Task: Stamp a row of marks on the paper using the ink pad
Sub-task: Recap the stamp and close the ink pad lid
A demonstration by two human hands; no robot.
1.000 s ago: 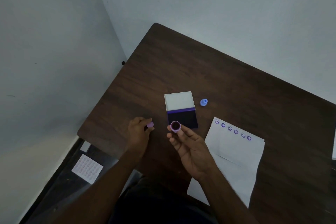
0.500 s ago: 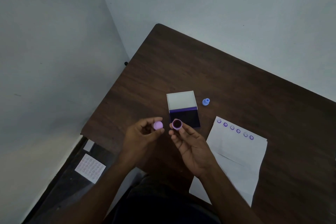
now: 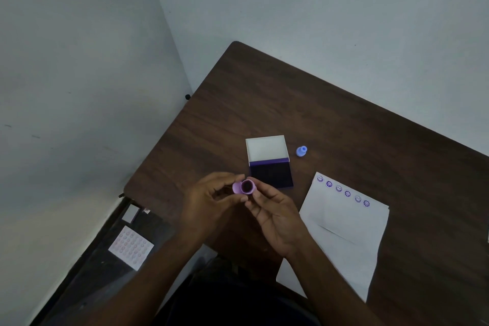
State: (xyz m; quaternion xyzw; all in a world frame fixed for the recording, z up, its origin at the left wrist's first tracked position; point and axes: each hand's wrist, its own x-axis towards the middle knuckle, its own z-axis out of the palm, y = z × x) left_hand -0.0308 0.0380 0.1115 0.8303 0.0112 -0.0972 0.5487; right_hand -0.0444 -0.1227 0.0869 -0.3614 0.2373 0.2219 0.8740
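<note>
My right hand (image 3: 275,216) holds a small purple stamp (image 3: 248,187) with its dark inked face turned up toward me. My left hand (image 3: 211,201) pinches a pale purple cap (image 3: 236,187) that touches the stamp's left side. Just behind them lies the ink pad (image 3: 271,173), open, with its white lid (image 3: 266,147) folded back and the dark pad showing. To the right, a white sheet of paper (image 3: 344,230) lies on the table with a row of several purple smiley marks (image 3: 343,191) along its top edge.
A small blue stamp (image 3: 301,151) stands right of the ink pad's lid. The dark wooden table (image 3: 304,103) fills a room corner, with walls at left and behind. On the floor at left lie a sticker sheet (image 3: 131,247) and a small white card (image 3: 130,213).
My left hand has carried the pale cap rightward, from about a hand's width away, until it meets the stamp in my right hand. The right hand has stayed nearly in place.
</note>
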